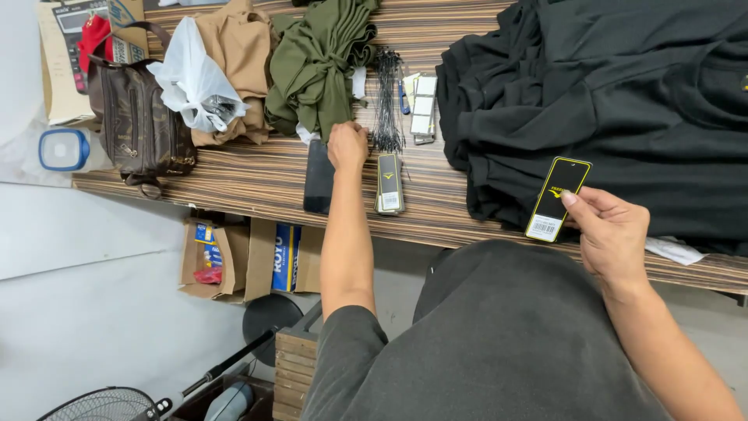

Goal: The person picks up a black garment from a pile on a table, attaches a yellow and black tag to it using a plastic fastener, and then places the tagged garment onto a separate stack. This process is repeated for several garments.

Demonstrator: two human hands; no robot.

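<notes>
One black rectangular card hang tag with yellow border and white barcode strip [558, 199] is pinched in the right hand [612, 234], over the near right edge of the striped wooden bench [257, 175]. A stack of matching black-and-yellow tags [389, 183] lies mid-bench, just right of the left hand [347, 145]. White rectangular label sheets [424, 109] lie farther back. A white plastic bag [195, 78] sits far left. Under the bench stand an open brown cardboard box [222, 261] and a blue-and-white printed carton [287, 257].
</notes>
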